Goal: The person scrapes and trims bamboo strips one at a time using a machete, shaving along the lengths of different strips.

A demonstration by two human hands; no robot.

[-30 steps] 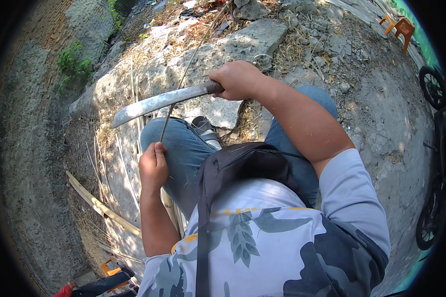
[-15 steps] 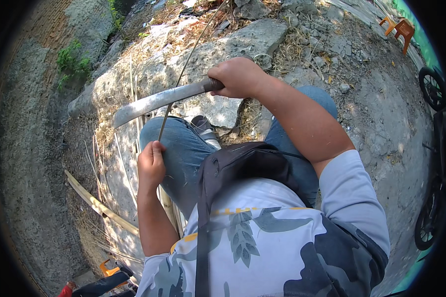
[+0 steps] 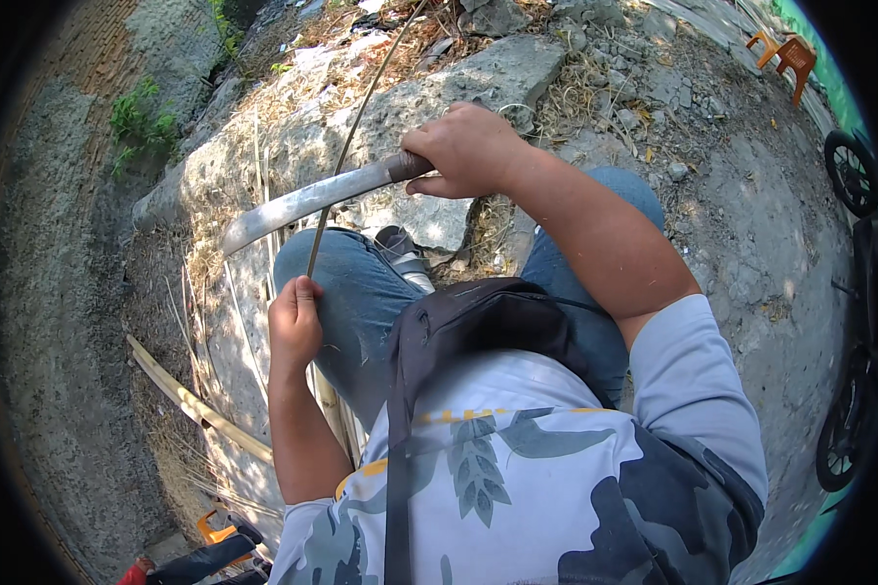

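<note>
A machete [image 3: 307, 204] with a broad metal blade and a dark handle lies across in front of me, its tip pointing left. My right hand [image 3: 463, 151] is closed round its handle. A long thin strip [image 3: 362, 112], perhaps split bamboo, runs up and away from my left hand [image 3: 296, 317], which pinches its near end between thumb and fingers above my left knee. The blade crosses the strip about midway; whether the edge touches it I cannot tell. The strip's far end passes out at the top of the view.
A large concrete slab [image 3: 439, 97] lies ahead among rubble and dry leaves. Split poles [image 3: 200, 405] and thin strips rest on the ground at left, beside a rough wall [image 3: 54, 292]. Orange chairs [image 3: 796, 63] and a motorcycle [image 3: 849, 175] stand at right. Another person's leg [image 3: 200, 561] shows at lower left.
The strip's far part has shifted slightly left. My right hand has tilted a little on the machete handle, its fingers looser, and my left hand has barely moved.
</note>
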